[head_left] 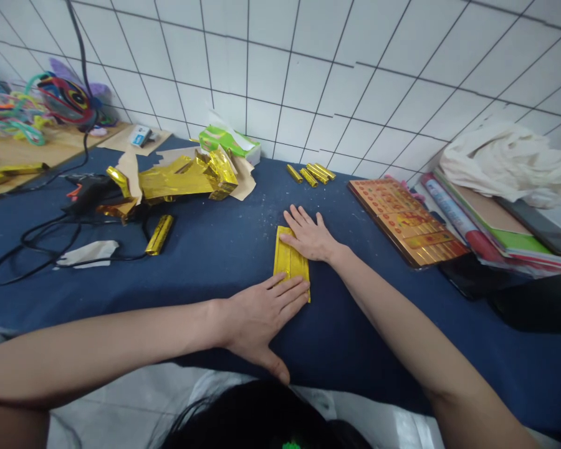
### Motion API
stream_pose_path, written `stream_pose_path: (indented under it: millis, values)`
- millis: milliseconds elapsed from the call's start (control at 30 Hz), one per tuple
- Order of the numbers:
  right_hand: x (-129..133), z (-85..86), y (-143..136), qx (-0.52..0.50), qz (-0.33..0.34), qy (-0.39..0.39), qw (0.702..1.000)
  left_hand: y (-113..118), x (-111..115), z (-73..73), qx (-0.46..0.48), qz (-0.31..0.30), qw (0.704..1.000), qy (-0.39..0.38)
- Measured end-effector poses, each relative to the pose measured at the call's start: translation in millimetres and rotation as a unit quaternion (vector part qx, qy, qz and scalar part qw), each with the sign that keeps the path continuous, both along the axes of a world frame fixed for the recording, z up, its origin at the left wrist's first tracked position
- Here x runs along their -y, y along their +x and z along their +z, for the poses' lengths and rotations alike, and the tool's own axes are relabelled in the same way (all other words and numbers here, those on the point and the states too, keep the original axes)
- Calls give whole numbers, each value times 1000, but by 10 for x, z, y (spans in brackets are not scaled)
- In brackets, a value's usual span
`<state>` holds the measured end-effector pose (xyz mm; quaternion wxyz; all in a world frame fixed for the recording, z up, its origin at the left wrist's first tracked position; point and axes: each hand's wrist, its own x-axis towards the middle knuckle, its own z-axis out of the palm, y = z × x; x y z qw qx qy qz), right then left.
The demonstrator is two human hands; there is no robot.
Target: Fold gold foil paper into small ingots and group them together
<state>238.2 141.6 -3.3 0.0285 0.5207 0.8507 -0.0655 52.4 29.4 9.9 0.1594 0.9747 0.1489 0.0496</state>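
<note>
A flat rectangle of gold foil [290, 263] lies on the blue cloth in front of me, with crease lines running along it. My left hand [264, 315] is spread, palm down, its fingertips resting across the near end of the foil and its thumb stretched out towards me. Over the upper right edge of the foil lies my right hand [308, 236], also flat, with its fingers apart and pointing away from me. Both hands press on the foil without gripping it.
Several small gold rolls [314, 174] lie near the tiled wall. Crumpled gold foil [182, 178], a black glue gun [91, 192], its looped cable and a thicker gold roll [159, 235] are on the left. An orange-gold box [406, 221] and stacked books [500, 227] stand right.
</note>
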Motion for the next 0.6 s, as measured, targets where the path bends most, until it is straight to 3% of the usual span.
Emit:
stream_pose_path:
  millis: [367,600]
  values:
    - [10,4,-13,-15,-15,0,1000,127,84,-6,-14,49,999,-3]
    - [-24,25,0,-38,-23,-18,999,103,105,-30,-33,46,998,-3]
